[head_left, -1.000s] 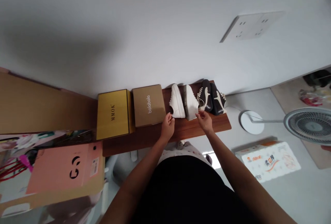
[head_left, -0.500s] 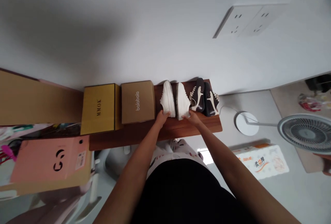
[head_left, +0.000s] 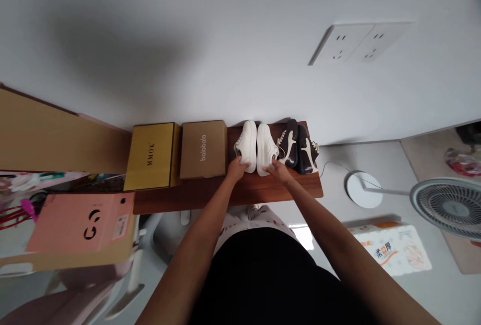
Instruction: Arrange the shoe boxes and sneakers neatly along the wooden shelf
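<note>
A pair of white sneakers stands side by side on a dark red-brown wooden shelf top [head_left: 210,194], toes toward the wall. My left hand [head_left: 237,169] grips the heel of the left white sneaker [head_left: 248,143], thumb on its back. Around the heel of the right white sneaker [head_left: 264,145] my right hand [head_left: 278,170] is closed in the same way. The two soles lean close to each other. Just right of them sits a pair of dark brown sneakers with cream stripes [head_left: 307,152], laces cream too.
Left on the shelf are a brown balabala box [head_left: 203,149] and a yellow MMOK box [head_left: 150,157]. A pink box [head_left: 78,222] lies nearer at left. On the right floor stand a fan [head_left: 449,207] and a white printed pack [head_left: 398,250]. The wall [head_left: 240,64] rises behind.
The white sneakers have tipped from lying more on their sides toward upright, with both hands still on the heels. The view has shifted slightly.
</note>
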